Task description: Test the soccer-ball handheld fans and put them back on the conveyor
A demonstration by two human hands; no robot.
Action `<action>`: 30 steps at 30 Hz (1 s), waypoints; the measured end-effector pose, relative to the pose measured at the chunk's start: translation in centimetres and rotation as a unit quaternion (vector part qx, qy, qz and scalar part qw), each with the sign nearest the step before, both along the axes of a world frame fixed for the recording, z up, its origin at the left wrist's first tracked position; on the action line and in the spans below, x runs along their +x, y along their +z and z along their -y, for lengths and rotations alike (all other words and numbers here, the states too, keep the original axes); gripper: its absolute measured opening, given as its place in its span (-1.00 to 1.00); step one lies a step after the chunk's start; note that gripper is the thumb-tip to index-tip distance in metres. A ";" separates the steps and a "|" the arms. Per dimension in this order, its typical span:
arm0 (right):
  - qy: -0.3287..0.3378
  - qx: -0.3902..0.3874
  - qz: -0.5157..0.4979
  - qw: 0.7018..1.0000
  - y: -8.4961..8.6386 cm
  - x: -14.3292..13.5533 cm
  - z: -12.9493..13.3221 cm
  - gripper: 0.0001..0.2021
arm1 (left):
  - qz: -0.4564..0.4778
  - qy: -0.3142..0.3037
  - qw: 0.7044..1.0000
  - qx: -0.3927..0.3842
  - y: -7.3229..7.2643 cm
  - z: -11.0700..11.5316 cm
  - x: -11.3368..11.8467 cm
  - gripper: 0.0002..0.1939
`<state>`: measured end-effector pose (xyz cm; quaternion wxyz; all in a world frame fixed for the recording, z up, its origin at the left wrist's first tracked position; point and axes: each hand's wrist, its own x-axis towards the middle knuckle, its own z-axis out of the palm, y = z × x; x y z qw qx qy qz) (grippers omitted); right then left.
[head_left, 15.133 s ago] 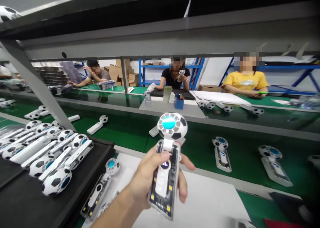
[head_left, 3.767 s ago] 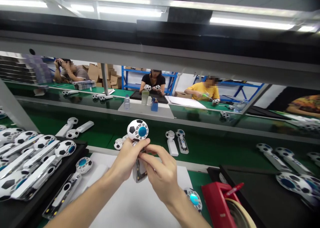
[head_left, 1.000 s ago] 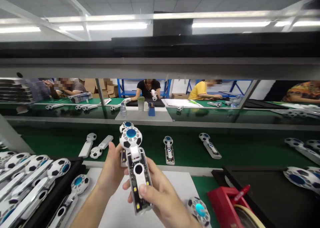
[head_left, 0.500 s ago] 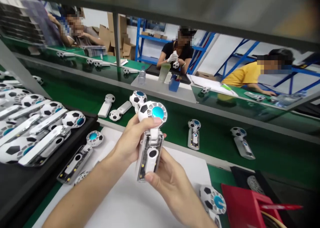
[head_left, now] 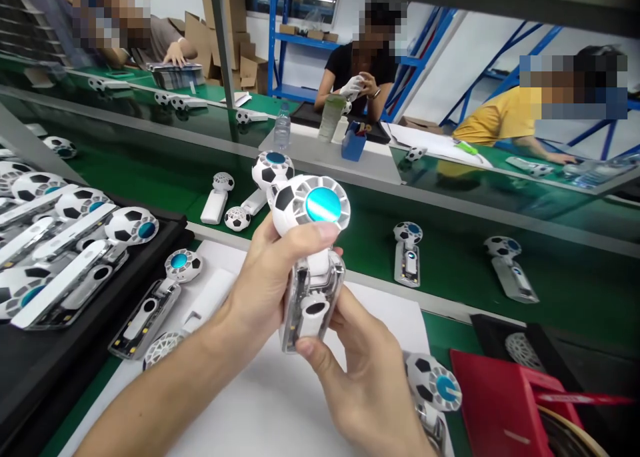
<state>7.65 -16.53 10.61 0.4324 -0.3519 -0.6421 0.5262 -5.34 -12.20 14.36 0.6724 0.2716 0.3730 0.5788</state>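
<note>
Both hands hold one handheld fan (head_left: pixel 316 270) with a football-patterned head, a shiny blue disc and a clear body showing its inside. My left hand (head_left: pixel 273 263) grips it from the left, thumb across the front just below the disc. Around the lower body closes my right hand (head_left: pixel 357 363), its thumb on the bottom front edge. The fan stands upright, tilted a little, above a white sheet (head_left: pixel 250 403). Beside my left forearm lie another fan (head_left: pixel 150 307) and a partly hidden white one (head_left: pixel 167 347). Near my right wrist is one more fan (head_left: pixel 433 383).
At the left, a black tray (head_left: pixel 30 370) carries several fans. More fans (head_left: pixel 407 253) lie on the green belt (head_left: pixel 350 237) ahead. A red holder (head_left: pixel 495 397) with a pen stands at the right. Across the line, co-workers (head_left: pixel 357 70) sit behind a bottle (head_left: pixel 283 127) and blue box (head_left: pixel 354 142).
The view has tilted downward slightly. The fan has come nearer and its head leans more toward me, with light glinting on the disc. Both hands keep their hold.
</note>
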 end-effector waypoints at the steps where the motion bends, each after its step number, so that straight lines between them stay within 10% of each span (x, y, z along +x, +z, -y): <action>1: -0.006 0.009 0.008 1.000 0.0 0.0 0.1 -0.61 | -0.003 0.007 1.000 0.003 0.0 0.1 0.1 -0.70; 14: 0.089 -0.043 0.014 0.995 1.0 1.1 -1.3 -0.48 | -0.013 -0.016 0.998 -0.059 -0.5 -1.4 0.3 -0.65; 26: 0.115 -0.183 -0.185 0.959 2.0 2.3 -1.2 -0.59 | -0.044 -0.034 0.997 0.061 -0.9 -1.9 -0.2 -0.43; 30: 0.120 -0.211 -0.318 0.917 2.1 2.9 -1.7 -0.73 | -0.117 0.040 0.989 0.083 -0.4 -1.9 -0.4 -0.67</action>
